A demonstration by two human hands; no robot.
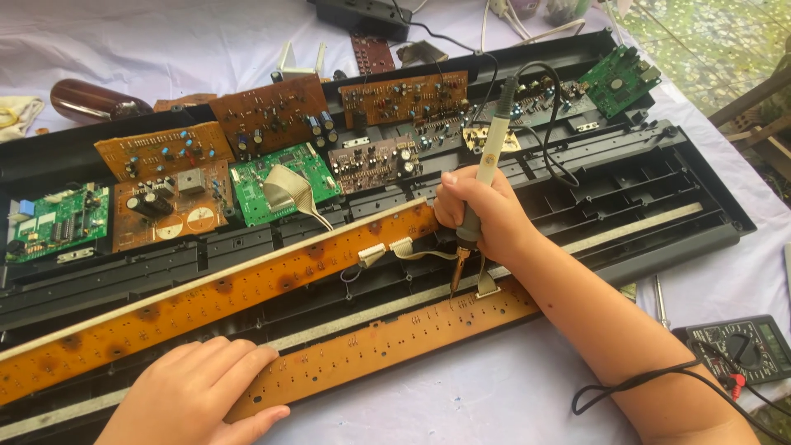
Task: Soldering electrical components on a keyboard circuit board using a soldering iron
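We are closing our right hand [482, 216] around the soldering iron [480, 194], tip down on the long brown circuit strip [387, 344] along the worktop's near edge, while our left hand [194, 395] is pressing flat, open-fingered, on its left end.

Right hand [478, 216] clenched, left hand [194, 394] flat

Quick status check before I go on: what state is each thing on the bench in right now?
Right hand: gripping the soldering iron.
Soldering iron: upright, tip down at the lower keyboard strip board.
Left hand: flat, pressing the near strip board's left end.
Near strip board: flat, at the front of the keyboard case.
Long strip board: tilted, ribbon cables attached.
Keyboard case: opened, circuit boards exposed.
Multimeter: lying flat, leads attached.
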